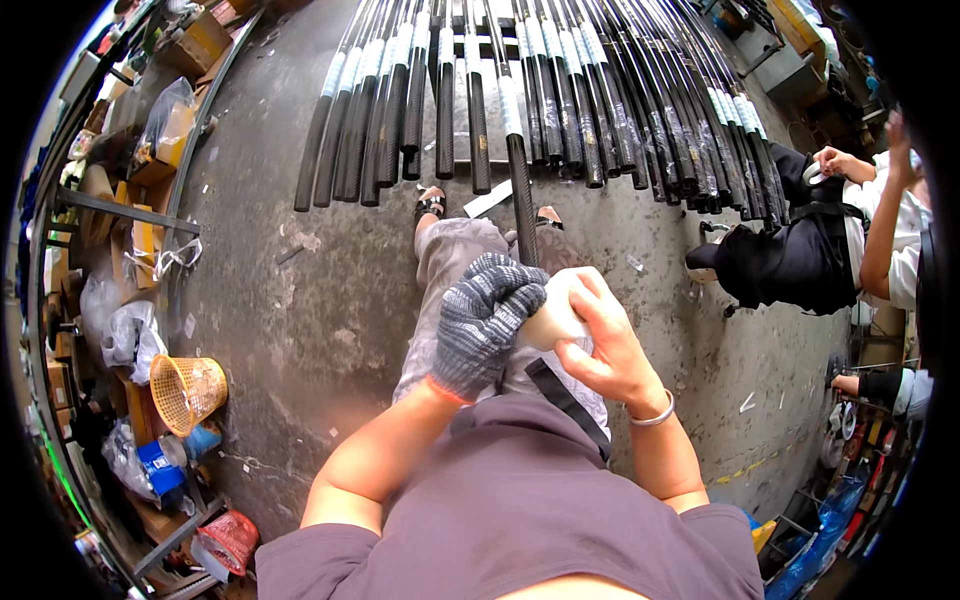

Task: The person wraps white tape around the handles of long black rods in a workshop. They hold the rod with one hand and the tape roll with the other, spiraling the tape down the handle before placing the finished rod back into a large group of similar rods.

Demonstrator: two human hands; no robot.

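My left hand (487, 325), in a grey knitted glove, is closed around the near end of a black carbon-fibre tube (523, 200). The tube reaches from the row ahead toward my lap, and a pale wrap covers part of it farther up. Bare, with a bangle at the wrist, my right hand (606, 345) grips a whitish roll (550, 322) that looks like tape or film. The roll sits right beside the gloved fist, at the tube's end. Fingers hide whether any strip runs from the roll onto the tube.
Several similar black tubes (411, 115) with pale bands lie side by side ahead. Another person in black trousers (785, 265) sits at the right. Along the left stand cluttered shelves, a yellow basket (188, 392) and a red basket (229, 541). A white strip (488, 199) lies near my feet.
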